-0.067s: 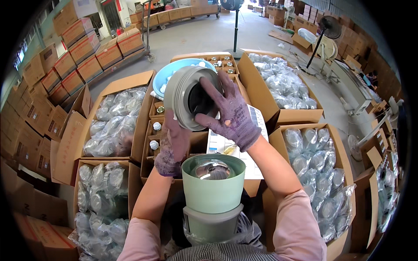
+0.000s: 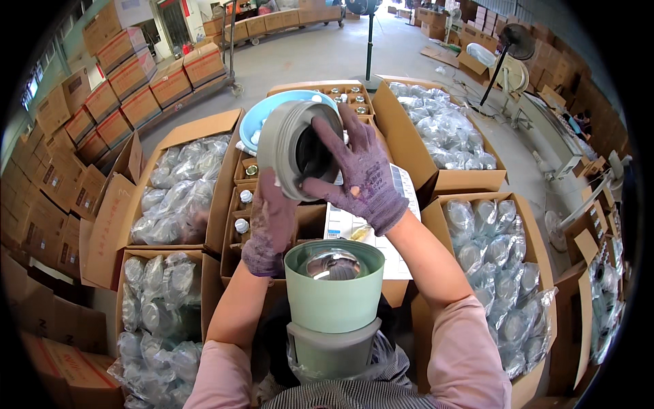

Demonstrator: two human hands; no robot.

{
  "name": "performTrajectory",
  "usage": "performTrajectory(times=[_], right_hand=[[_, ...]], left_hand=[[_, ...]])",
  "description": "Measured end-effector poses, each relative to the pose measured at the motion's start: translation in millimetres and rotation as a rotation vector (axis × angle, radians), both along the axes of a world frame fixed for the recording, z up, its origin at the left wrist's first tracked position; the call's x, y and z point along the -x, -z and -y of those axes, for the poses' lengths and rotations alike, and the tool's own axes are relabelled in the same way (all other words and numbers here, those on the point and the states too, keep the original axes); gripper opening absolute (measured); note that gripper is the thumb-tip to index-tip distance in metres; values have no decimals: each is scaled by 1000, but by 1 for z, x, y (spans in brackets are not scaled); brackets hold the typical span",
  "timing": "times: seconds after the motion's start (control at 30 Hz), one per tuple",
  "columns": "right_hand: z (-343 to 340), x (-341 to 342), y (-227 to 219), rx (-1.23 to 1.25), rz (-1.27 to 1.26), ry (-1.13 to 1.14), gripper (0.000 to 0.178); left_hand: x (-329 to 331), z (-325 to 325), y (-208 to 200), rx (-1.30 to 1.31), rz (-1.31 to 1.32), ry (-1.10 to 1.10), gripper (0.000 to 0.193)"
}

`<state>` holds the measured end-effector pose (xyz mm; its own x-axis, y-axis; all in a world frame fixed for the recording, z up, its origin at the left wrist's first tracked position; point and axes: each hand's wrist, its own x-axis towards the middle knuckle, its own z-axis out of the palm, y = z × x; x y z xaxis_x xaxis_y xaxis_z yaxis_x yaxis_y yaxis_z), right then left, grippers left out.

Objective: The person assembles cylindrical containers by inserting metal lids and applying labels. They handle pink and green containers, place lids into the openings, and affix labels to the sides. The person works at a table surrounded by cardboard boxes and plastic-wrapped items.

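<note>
Between my gloved hands is a grey round threaded plastic piece (image 2: 278, 150), tilted, with a dark opening facing my right. My left hand (image 2: 271, 228) is closed against its lower near side, in a worn purple-grey glove. On the other side, my right hand (image 2: 368, 180) grips the rim around the opening with thumb and bent fingers. Close in front of my body stands a pale green round container (image 2: 334, 307) with a shiny metal dome (image 2: 333, 264) inside its open top. It rests on a grey-green base (image 2: 333, 347) partly wrapped in clear plastic.
A light blue basin (image 2: 253, 117) of white pieces sits beyond the held piece. Cartons of plastic-wrapped items (image 2: 436, 126) flank both sides. A divided carton (image 2: 235, 262) holds white-capped items. A printed sheet (image 2: 402, 255) lies at right, and stacked boxes (image 2: 139, 109) stand far left.
My right hand has shifted very slightly on the grey threaded piece. Both hands stay on it.
</note>
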<state>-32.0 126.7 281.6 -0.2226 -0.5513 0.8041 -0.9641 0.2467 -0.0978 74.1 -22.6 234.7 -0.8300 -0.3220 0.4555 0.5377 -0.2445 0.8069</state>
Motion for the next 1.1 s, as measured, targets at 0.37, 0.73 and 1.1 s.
performTrajectory(times=[0.37, 0.73, 1.1], right_hand=[[19, -26, 15, 284, 591, -482, 55], [-78, -5, 42, 270, 1412, -392, 60], [-65, -47, 47, 42, 1125, -688, 53]], left_hand=[[-19, 0, -15, 624, -111, -299, 65], [-65, 19, -61, 993, 37, 230, 67], [-74, 6, -64, 1109, 71, 211, 63]])
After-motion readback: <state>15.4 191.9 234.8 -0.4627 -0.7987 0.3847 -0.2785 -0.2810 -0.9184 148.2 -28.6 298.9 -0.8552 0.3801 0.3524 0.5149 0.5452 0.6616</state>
